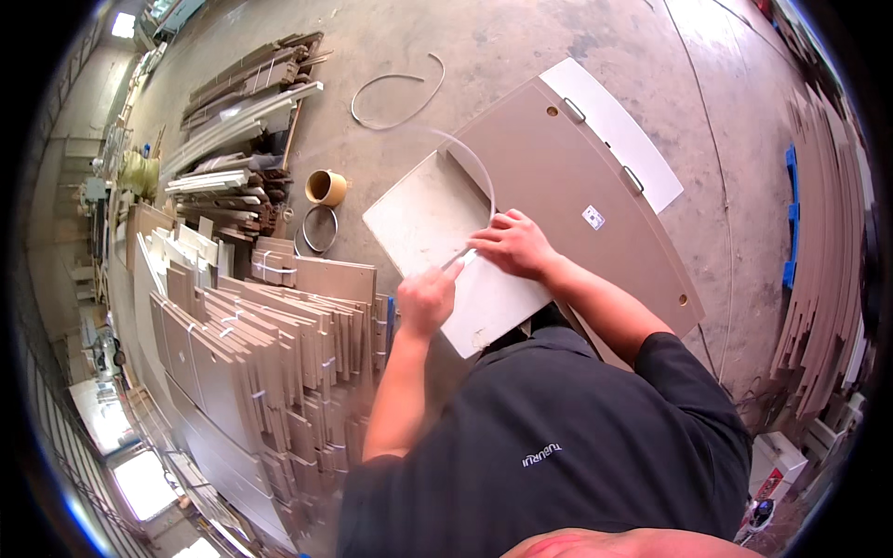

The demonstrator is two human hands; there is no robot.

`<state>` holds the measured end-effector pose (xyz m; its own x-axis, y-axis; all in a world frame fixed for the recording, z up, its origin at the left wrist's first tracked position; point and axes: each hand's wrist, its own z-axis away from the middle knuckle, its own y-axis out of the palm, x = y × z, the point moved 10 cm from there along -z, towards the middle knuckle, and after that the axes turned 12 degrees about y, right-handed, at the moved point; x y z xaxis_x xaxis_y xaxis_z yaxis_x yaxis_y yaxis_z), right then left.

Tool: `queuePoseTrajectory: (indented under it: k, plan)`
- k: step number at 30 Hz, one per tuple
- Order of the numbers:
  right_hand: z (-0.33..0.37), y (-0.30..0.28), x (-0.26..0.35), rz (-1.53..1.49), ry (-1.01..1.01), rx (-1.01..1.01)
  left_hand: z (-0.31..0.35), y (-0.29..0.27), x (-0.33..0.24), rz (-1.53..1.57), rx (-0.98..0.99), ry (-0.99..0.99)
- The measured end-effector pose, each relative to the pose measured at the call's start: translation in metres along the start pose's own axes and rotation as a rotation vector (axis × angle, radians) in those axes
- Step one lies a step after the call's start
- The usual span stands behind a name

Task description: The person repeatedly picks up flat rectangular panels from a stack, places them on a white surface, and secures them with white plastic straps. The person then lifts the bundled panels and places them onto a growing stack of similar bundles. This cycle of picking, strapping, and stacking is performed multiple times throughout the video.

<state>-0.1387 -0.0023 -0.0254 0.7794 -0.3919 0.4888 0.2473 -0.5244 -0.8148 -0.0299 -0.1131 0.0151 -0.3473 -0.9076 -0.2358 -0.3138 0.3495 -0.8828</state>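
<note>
A pale, thin flexible strip (pixel 487 177) arcs over the boards and runs down into my right hand (pixel 513 245). My right fingers are closed on it, just above a white panel (pixel 409 216). My left hand (pixel 428 299) is curled into a fist beside them, with thumb and forefinger around the strip's lower end near the panel. What lies inside that fist is hidden. Under and beyond my hands rests a large brown board (pixel 539 153) with a curved edge, two dark handles (pixel 633 179) and a small white label (pixel 593 217).
Bundled brown panels (pixel 270 344) stand close on my left. Farther left are stacked boards (pixel 246 112), a cardboard tube (pixel 326 188) and a coiled band (pixel 319 229). A loose strip loop (pixel 355 102) lies on the floor ahead. Long brown boards (pixel 819 251) line the right side.
</note>
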Motion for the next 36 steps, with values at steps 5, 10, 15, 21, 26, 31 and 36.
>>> queuePoseTrajectory:
  k: [5, 10, 15, 21, 26, 31, 36]
  plan:
    - [0.04, -0.004, -0.151, 0.287, 0.188, 0.049, 0.025, -0.014, 0.029, 0.063, -0.177, -0.23]
    - [0.101, -0.061, -0.368, 0.538, 0.575, 0.045, 0.131, -0.032, 0.104, 0.342, -0.502, -0.991]
    - [0.124, -0.121, -0.477, 0.239, 1.075, -0.193, 0.118, -0.02, 0.095, 0.364, -0.548, -1.029]
    - [0.121, -0.099, -0.561, -0.162, 1.208, -0.46, 0.07, -0.002, 0.085, 0.448, -0.514, -0.943]
    - [0.119, -0.044, -0.581, -0.119, 1.28, -0.331, 0.056, 0.005, 0.074, 0.441, -0.488, -0.908]
    - [0.121, 0.023, -0.571, -0.166, 1.401, -0.137, 0.06, 0.013, 0.056, 0.416, -0.409, -0.947]
    - [0.131, 0.027, -0.569, -0.223, 1.383, -0.073, 0.061, 0.034, 0.048, 0.482, -0.346, -0.987]
